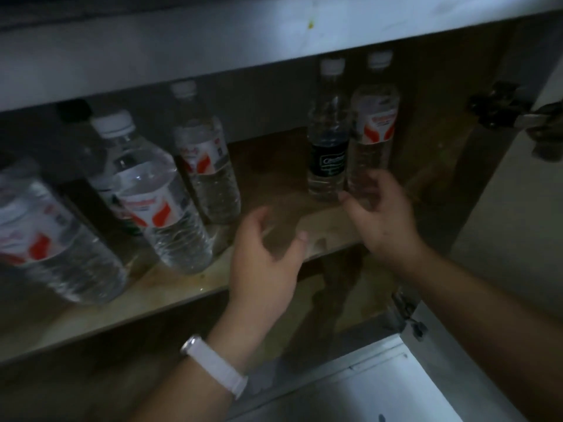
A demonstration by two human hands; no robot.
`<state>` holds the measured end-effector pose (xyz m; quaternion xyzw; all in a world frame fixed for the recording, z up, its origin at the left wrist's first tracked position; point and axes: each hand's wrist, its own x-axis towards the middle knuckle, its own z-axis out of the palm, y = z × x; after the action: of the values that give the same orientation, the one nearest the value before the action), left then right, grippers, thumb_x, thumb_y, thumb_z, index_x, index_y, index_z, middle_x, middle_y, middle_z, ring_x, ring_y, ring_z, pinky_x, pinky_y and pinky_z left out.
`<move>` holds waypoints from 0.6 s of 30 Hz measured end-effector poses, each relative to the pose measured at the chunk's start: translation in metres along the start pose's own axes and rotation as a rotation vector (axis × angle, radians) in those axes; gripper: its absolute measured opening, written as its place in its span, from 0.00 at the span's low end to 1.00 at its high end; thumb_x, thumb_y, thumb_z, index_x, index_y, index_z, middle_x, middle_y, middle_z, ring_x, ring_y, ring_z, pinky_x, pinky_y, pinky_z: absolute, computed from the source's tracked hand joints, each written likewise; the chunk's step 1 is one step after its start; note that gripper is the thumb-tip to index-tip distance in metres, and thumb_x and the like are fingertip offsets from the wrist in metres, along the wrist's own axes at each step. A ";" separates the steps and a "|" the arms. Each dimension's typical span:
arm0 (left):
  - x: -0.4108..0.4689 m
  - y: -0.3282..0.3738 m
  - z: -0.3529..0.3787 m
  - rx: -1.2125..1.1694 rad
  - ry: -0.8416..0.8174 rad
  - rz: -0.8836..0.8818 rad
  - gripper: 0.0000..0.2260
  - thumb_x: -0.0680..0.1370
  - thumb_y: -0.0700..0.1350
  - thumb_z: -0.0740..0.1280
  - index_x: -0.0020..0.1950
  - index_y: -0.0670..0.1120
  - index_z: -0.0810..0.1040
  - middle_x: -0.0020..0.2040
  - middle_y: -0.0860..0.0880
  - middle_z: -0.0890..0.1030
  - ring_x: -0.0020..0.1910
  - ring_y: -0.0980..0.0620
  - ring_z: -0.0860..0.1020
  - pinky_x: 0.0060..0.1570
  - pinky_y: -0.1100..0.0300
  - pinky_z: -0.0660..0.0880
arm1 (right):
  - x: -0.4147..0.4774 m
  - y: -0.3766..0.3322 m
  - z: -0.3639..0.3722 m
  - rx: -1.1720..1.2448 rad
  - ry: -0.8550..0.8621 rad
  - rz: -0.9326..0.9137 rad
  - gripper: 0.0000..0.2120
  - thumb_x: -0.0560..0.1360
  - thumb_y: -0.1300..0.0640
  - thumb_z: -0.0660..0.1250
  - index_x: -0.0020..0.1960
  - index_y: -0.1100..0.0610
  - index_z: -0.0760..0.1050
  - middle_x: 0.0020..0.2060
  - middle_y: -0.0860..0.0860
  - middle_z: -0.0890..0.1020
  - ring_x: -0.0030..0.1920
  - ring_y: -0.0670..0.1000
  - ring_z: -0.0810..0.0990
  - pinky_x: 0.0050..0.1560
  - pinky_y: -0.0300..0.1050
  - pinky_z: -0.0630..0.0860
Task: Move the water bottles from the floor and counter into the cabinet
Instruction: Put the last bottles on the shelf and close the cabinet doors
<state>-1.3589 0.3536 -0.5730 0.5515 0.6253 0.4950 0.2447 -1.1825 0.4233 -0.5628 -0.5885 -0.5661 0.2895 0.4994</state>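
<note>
Well along: six clear plastic water bottles (195, 153) standing on wooden cabinet shelf (170, 287). Right hand (380, 214) fingers loosely around red-labelled bottle (370, 129) at 1 o'clock; left hand (265, 257) spread, empty. Floor, bench unseen.

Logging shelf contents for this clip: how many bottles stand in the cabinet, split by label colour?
Red-and-white label: 4
Black label: 1
Label hidden, behind the front bottles: 1
Total: 6, though the dark left side is hard to read.
</note>
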 end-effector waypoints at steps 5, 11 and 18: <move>-0.021 -0.024 -0.048 -0.051 0.250 0.070 0.16 0.75 0.53 0.73 0.59 0.63 0.73 0.60 0.56 0.77 0.61 0.60 0.76 0.60 0.59 0.73 | -0.018 -0.019 0.035 -0.066 -0.137 -0.073 0.21 0.74 0.45 0.71 0.64 0.41 0.69 0.60 0.42 0.75 0.58 0.43 0.75 0.55 0.42 0.75; -0.016 -0.033 -0.083 0.093 0.493 0.185 0.22 0.73 0.48 0.73 0.63 0.54 0.68 0.60 0.53 0.69 0.57 0.68 0.71 0.57 0.74 0.68 | -0.014 -0.048 0.090 -0.088 -0.269 -0.129 0.27 0.73 0.43 0.72 0.69 0.43 0.68 0.64 0.43 0.73 0.62 0.44 0.73 0.57 0.42 0.73; 0.013 -0.042 -0.092 0.017 0.448 0.186 0.34 0.71 0.48 0.78 0.71 0.58 0.63 0.63 0.64 0.70 0.65 0.62 0.73 0.63 0.63 0.73 | -0.002 -0.075 0.147 -0.086 -0.293 -0.201 0.30 0.71 0.49 0.74 0.70 0.47 0.68 0.63 0.44 0.73 0.64 0.46 0.72 0.58 0.43 0.71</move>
<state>-1.4599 0.3380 -0.5708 0.4851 0.6145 0.6202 0.0487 -1.3441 0.4495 -0.5434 -0.5015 -0.7006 0.2963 0.4122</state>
